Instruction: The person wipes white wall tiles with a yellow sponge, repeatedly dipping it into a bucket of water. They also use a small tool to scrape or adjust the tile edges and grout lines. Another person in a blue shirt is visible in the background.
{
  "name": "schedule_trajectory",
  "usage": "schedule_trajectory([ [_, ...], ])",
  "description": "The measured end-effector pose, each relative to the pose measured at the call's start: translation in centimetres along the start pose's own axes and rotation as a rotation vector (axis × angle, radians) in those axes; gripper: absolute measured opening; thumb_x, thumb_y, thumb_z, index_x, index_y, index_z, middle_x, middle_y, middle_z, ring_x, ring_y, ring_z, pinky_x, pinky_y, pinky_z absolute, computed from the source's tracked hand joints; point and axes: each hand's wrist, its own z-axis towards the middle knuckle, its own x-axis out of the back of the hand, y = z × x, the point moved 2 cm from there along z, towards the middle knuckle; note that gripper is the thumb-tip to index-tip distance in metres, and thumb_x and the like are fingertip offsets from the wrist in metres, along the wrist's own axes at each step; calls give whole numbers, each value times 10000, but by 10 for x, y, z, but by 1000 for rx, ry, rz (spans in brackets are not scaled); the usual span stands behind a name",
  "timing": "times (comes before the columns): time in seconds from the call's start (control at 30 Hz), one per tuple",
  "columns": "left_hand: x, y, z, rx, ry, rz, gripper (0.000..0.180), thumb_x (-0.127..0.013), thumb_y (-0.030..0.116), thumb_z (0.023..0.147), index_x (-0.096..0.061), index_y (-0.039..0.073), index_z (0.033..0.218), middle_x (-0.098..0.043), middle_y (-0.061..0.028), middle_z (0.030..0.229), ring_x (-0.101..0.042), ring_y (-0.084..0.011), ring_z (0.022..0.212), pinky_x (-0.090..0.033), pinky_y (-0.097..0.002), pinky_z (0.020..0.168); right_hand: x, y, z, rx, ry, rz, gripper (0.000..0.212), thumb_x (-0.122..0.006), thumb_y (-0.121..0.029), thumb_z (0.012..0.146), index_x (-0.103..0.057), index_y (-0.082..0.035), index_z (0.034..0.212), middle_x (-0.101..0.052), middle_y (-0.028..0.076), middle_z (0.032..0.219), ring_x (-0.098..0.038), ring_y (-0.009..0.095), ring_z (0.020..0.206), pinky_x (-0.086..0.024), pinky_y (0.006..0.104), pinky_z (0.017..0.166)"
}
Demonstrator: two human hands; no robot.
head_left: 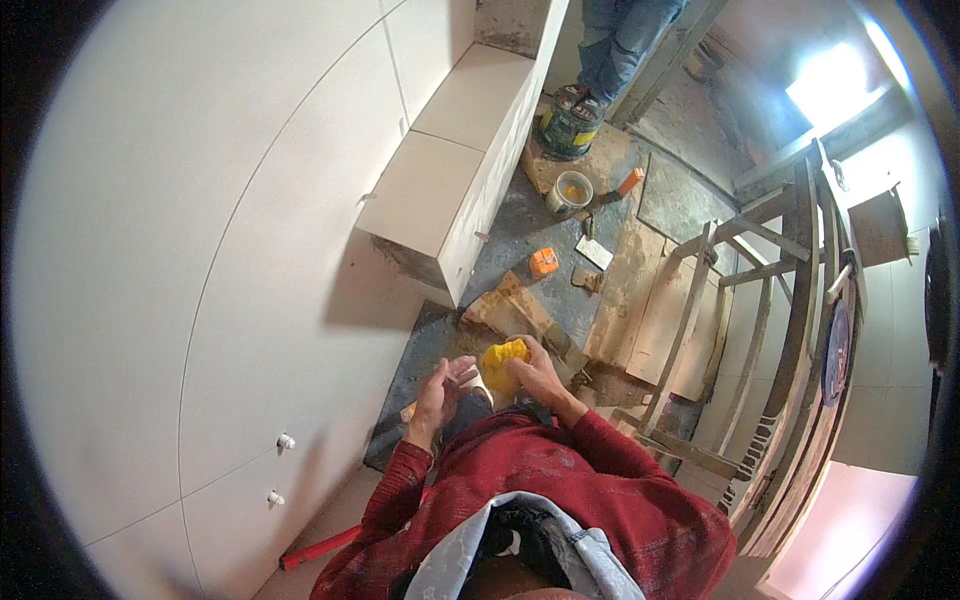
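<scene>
In front of my body, my right hand point(541, 372) grips a crumpled yellow sponge point(503, 366). It bulges out on the left side of my fingers. My left hand point(440, 392) is just left of it, palm turned toward the sponge and fingers stretched out. That hand holds nothing and appears apart from the sponge. Below the hands, the floor point(440, 345) is dark and stained. Broken tan boards point(515, 305) lie just beyond them.
A tiled wall point(260, 250) and a tiled ledge point(425, 190) rise on my left. A wooden trestle point(690, 320) stands right. Ahead are an orange box point(543, 262), a white tile piece point(594, 252), a pail point(570, 193) and a person standing on a dark bucket point(566, 135).
</scene>
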Motion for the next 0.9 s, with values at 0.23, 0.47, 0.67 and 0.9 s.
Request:
schedule_trajectory([
  [0.23, -59, -29, 33, 128, 43, 723, 480, -400, 385, 1040, -604, -33, 1159, -638, -96, 1078, -604, -193, 927, -518, -376, 803, 41, -11, -3, 288, -50, -378, 305, -661, -158, 811, -622, -19, 1080, -621, 99, 946, -613, 223, 850, -495, 318, 747],
  [0.47, -130, -41, 37, 35, 60, 1453, 600, -331, 474, 1026, -623, -47, 1087, -634, -327, 1040, -645, -404, 1017, -491, -435, 853, 96, 5, 10, 646, -300, -826, 272, -673, -114, 755, -642, -73, 1022, -576, 144, 1021, -555, 348, 969, -487, 417, 811],
  [0.67, -152, -37, 59, -349, 129, 1313, 543, -350, 421, 1034, -572, -19, 1262, -671, -237, 1039, -648, -387, 974, -489, -437, 841, 157, -8, 14, 642, -75, -809, 362, -666, -56, 733, -601, -63, 1089, -552, 151, 1077, -546, 361, 994, -476, 432, 867],
  [0.9, -193, -58, 66, 8, -89, 1530, 465, -371, 352, 1050, -526, 25, 1343, -669, -177, 1160, -629, -290, 1086, -486, -397, 910, 156, -18, 15, 792, -181, -738, 421, -686, -76, 742, -573, -76, 1147, -553, 151, 1131, -538, 368, 1000, -473, 446, 853],
])
